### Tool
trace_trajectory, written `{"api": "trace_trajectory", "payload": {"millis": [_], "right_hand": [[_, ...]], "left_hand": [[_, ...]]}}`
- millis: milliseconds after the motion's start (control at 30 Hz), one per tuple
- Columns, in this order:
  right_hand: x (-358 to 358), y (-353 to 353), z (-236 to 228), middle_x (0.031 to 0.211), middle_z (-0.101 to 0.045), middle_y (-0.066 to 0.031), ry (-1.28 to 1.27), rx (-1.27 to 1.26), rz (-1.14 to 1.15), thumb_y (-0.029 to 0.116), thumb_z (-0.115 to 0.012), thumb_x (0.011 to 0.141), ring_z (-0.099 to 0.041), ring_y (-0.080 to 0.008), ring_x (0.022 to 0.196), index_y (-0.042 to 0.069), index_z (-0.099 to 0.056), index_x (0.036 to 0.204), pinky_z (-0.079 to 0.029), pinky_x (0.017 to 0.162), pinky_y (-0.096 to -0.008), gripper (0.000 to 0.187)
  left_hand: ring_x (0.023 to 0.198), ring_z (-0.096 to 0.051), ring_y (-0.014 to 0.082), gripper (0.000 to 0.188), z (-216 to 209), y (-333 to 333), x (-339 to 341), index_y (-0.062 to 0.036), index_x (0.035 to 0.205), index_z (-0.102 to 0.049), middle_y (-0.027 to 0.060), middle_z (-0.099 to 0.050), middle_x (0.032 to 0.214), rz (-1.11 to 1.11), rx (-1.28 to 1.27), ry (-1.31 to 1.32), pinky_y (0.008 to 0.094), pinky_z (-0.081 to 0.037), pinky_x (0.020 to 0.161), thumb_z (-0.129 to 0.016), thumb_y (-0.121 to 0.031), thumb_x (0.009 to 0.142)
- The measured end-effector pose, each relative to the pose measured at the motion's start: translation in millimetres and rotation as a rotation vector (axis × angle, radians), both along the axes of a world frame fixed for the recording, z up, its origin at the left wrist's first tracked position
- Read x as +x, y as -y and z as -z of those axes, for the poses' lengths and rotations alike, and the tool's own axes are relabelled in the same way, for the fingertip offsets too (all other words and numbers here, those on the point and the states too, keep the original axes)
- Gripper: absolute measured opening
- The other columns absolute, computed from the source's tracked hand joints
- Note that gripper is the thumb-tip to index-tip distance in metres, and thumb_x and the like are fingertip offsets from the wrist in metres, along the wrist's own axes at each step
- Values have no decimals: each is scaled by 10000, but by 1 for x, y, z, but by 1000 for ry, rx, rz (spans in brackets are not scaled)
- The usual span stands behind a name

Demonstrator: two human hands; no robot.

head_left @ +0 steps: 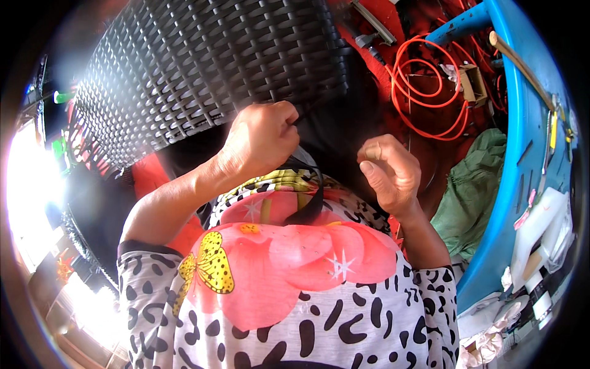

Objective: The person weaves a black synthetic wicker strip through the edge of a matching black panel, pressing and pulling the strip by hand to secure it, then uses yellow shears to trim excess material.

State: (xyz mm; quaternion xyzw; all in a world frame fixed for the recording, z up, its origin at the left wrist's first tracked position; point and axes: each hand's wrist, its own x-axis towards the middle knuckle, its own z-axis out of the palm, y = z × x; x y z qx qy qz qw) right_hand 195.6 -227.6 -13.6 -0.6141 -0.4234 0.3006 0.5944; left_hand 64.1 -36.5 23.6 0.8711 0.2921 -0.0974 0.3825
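Observation:
A dark grey woven wicker panel [209, 67] of flat strands fills the upper left, its lower edge tilted toward me. At that edge my left hand [261, 135] is closed in a fist, knuckles close to the weave. Whatever lies inside its fingers is hidden. Farther right, apart from the panel, my right hand [393, 175] is raised with fingers curled inward and the thumb near them. Against the dark background I cannot make out what it grips, if anything. A black strip [312, 206] loops down over my patterned clothing between the two arms.
Coiled orange hose [402, 92] lies on the red floor beside a small open cardboard box [473, 84]. A green cloth bundle [473, 190] rests against a blue table [515, 123]. On it are a wooden-handled tool [519, 66] and white plastic bags [541, 230].

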Motion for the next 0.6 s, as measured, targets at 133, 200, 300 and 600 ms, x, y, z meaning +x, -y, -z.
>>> {"api": "trace_trajectory", "payload": {"millis": [133, 200, 300, 600], "right_hand": [[-2, -17, -20, 796, -595, -134, 331, 215, 89, -44, -628, 693, -579, -247, 668, -20, -599, 880, -476, 601, -308, 191], [1, -37, -22, 890, -591, -124, 587, 192, 18, -59, -613, 687, -583, -267, 730, -11, -591, 926, -489, 632, -327, 245], [-6, -68, -20, 957, -594, -113, 648, 70, -40, -4, -592, 734, -601, -261, 802, 1, -583, 977, -502, 666, -334, 243], [18, -87, -17, 798, -586, -81, 506, 7, -81, 14, -627, 740, -603, -236, 704, 39, -616, 862, -489, 611, -290, 125]], "left_hand": [[601, -540, 189, 98, 3, -1, -10, 31, 804, -555, 110, -525, 744, 10, 73, 197, 281, -428, 540, -564, 10, 709], [591, -535, 191, 118, 5, 0, -10, 28, 831, -555, 109, -517, 744, 7, 66, 303, 284, -429, 546, -561, 17, 714], [667, -585, 270, 156, 5, 5, -13, 29, 874, -565, 159, -570, 795, -25, 8, 302, 325, -458, 604, -556, 26, 718], [668, -584, 273, 179, -8, -50, -90, -5, 925, -605, 160, -593, 800, -106, 216, 303, 326, -472, 596, -528, 9, 765]]}}
